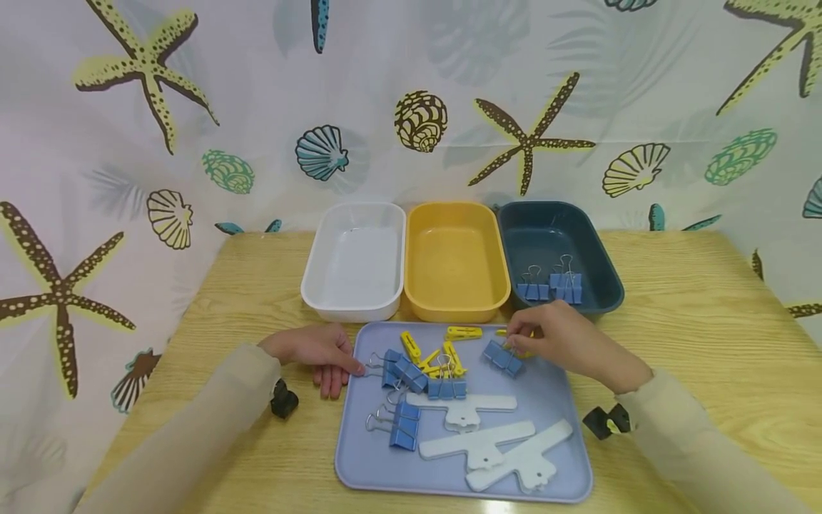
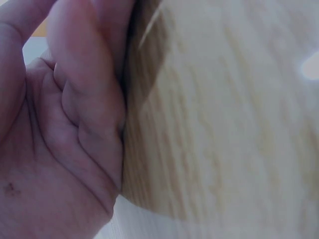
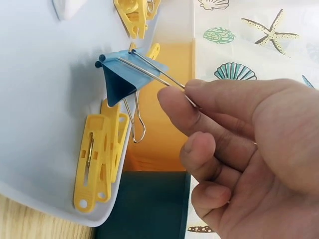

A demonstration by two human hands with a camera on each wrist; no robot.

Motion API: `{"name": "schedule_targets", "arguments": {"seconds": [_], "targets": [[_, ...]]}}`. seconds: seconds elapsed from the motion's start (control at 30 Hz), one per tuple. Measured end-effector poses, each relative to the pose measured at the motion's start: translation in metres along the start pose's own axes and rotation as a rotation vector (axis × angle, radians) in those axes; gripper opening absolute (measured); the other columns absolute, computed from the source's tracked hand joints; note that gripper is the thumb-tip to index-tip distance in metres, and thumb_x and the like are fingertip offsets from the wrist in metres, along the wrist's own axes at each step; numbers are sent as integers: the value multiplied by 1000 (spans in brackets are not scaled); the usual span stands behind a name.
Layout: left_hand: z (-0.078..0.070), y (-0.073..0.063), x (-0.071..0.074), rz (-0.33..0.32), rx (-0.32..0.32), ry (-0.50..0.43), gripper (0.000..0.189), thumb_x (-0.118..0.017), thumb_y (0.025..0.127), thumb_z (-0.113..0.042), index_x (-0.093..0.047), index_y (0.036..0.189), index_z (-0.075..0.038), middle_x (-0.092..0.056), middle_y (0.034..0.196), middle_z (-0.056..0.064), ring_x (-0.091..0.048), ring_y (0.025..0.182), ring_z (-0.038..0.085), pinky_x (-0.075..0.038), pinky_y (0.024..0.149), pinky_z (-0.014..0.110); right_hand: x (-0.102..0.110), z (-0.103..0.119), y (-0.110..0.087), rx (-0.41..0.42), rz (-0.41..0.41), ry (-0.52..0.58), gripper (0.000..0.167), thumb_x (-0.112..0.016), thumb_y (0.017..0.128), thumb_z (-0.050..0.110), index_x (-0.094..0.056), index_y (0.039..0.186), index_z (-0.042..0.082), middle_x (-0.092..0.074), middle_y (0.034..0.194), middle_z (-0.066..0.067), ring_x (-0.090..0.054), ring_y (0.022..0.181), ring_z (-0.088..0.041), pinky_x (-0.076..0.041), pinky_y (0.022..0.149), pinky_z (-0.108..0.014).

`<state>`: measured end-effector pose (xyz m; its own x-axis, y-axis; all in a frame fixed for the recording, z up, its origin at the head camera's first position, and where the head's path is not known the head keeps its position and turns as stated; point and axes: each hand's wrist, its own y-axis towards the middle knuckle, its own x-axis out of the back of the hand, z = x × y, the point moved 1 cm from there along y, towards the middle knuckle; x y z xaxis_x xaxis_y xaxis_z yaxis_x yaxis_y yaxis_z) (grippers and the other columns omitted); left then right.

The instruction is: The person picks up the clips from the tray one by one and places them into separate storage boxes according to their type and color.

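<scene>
Right hand [image 1: 560, 339] pinches clip [image 1: 503, 358] by wire handle [image 3: 144, 71]. Should be light, stiff; handle's the right hold, may swivel. Left hand [image 1: 323, 348] relaxed at tray [image 1: 542, 392] edge.

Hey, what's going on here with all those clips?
A person's right hand is pinching a blue clip by its wire handle over the tray. Their left hand is at the tray's left edge. More blue clips lie on the tray with yellow clips and white clips. Some blue ones are in the dark bin.
</scene>
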<state>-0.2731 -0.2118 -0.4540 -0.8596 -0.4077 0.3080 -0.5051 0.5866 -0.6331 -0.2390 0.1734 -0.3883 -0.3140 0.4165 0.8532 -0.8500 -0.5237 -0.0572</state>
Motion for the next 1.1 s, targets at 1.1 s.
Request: {"name": "schedule_targets", "arguments": {"seconds": [1.1], "targets": [[-3, -1, -1, 4, 7, 4, 38, -65, 90, -35, -68, 71, -3, -72, 64, 10, -66, 50, 11, -46, 42, 17, 26, 13, -7, 50, 21, -31, 4, -68, 90, 16, -72, 91, 16, -68, 77, 7, -55, 67, -5, -48, 61, -21]]}}
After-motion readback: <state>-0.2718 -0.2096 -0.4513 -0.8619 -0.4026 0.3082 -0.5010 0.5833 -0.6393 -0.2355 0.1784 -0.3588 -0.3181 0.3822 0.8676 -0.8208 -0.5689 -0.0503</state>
